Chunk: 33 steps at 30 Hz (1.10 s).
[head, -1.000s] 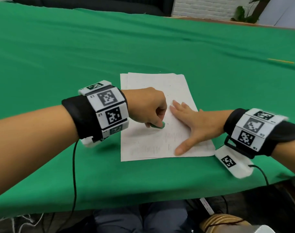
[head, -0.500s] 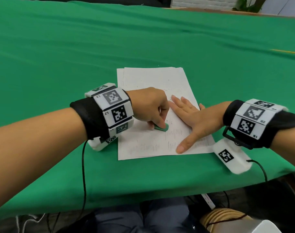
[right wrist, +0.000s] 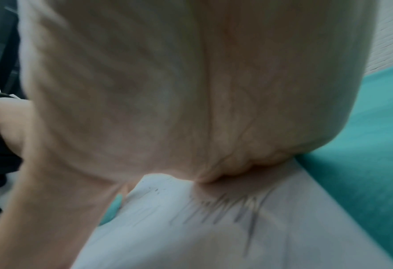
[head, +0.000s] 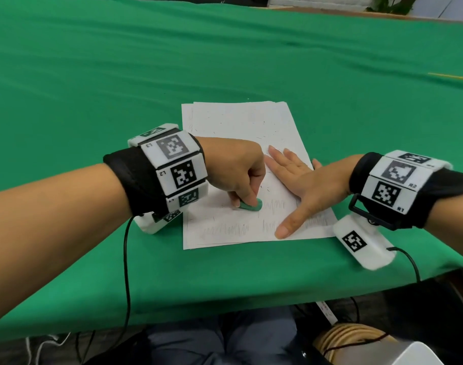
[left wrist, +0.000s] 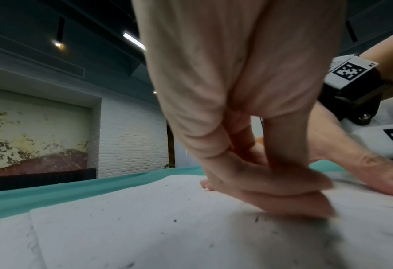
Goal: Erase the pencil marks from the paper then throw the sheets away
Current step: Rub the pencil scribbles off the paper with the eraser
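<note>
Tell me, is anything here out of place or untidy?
Slightly. The sheets are stacked askew, one edge sticking out at the far left corner, and dark eraser crumbs are scattered over the top sheet. A yellow pencil lies far off to the right on the green cloth.

White sheets (head: 241,133), pencil-scribbled, lie stacked flat; green eraser (head: 250,206) seemingly touches them.

L2, L3 (left wristband (head: 172,164)); R1, R2 (right wristband (head: 393,185))
</note>
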Tool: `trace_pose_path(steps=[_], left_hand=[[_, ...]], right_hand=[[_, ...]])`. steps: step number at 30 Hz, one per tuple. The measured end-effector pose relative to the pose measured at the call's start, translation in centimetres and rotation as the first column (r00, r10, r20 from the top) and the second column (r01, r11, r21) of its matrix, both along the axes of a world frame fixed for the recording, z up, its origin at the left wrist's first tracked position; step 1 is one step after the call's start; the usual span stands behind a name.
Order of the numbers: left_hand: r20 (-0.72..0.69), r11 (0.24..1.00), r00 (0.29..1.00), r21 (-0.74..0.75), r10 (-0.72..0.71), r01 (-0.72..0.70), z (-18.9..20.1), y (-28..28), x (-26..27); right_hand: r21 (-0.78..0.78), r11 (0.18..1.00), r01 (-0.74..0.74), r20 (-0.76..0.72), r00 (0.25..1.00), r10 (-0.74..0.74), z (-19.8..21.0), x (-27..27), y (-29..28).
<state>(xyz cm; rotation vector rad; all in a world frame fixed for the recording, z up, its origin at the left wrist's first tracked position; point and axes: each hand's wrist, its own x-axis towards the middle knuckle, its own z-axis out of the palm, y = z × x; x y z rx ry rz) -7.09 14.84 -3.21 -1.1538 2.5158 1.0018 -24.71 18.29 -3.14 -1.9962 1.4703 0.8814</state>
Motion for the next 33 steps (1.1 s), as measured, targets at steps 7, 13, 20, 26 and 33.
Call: trace_pose_path(steps=[7, 13, 20, 26, 33], left_hand=[[-0.002, 0.997, 0.998, -0.05, 0.058, -0.058, 0.2, -0.6, 0.1], [0.037, 0.991, 0.999, -0.137, 0.011, -0.006, 0.5, -0.4, -0.3], [0.037, 0.999, 0.999, -0.021, -0.034, 0.035, 0.1, 0.3, -0.1], [0.032, 0.993, 0.997, 0.099, -0.064, 0.06, 0.3, 0.5, 0.0], [0.023, 0.994, 0.998, 0.093, -0.056, 0.053, 0.3, 0.6, -0.3]], right_hand=[[0.004, 1.0, -0.004, -0.009, 1.0, 0.004, 0.1, 0.1, -0.1], [0.006, 1.0, -0.009, -0.015, 1.0, 0.009, 0.1, 0.1, 0.0], [0.005, 1.0, -0.007, -0.021, 1.0, 0.007, 0.1, 0.1, 0.0], [0.004, 1.0, 0.002, -0.013, 1.0, -0.002, 0.2, 0.1, 0.0], [0.003, 1.0, -0.002, -0.014, 1.0, 0.002, 0.2, 0.1, 0.1]])
